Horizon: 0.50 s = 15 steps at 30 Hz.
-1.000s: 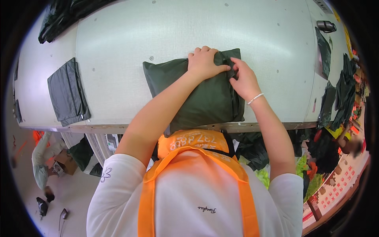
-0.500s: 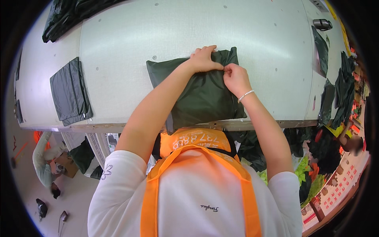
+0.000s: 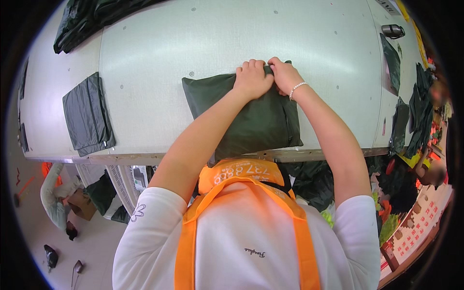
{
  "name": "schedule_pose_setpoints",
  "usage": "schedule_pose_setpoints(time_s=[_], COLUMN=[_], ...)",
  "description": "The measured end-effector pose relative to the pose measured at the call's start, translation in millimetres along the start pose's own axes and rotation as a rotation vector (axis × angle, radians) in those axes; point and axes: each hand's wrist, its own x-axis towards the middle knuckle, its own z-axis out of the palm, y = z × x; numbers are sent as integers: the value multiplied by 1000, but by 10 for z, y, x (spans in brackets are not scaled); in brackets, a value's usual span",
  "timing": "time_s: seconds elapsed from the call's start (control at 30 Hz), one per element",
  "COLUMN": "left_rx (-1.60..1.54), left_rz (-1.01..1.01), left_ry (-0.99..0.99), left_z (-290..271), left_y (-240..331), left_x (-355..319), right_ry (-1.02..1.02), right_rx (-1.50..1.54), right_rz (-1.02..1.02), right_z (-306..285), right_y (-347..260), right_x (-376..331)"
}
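A dark green pouch-like bundle of smooth fabric (image 3: 251, 123) lies at the table's near edge, its lower left corner against my orange apron. My left hand (image 3: 253, 79) grips its far edge, fingers curled over it. Close beside it, my right hand (image 3: 285, 77), with a beaded bracelet at the wrist, pinches the same edge near the far right corner. The two hands nearly touch. Their undersides and the fabric between the fingertips are hidden.
On the pale table (image 3: 217, 34), a folded dark green piece (image 3: 88, 113) lies to the left and a black fabric pile (image 3: 92, 21) at the far left. A metal flask (image 3: 393, 31) and more dark pieces (image 3: 421, 106) are at the right. One person (image 3: 55, 198) is at lower left.
My right hand has moved up and over to the bundle's far edge. The left hand has shifted slightly right and down, its fingers now curled over the edge.
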Motion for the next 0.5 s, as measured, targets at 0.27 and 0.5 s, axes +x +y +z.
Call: schedule_pose_setpoints(time_s=[0.27, 0.5], left_rx=[20, 154], left_rz=[-3, 18], left_ry=[16, 61], left_z=[-2, 29], left_y=[-30, 27], left_x=[17, 37], right_ry=[-22, 49], right_rx=[-117, -405], right_rz=[48, -205], right_z=[-57, -103], right_y=[-99, 64], right_x=[57, 261])
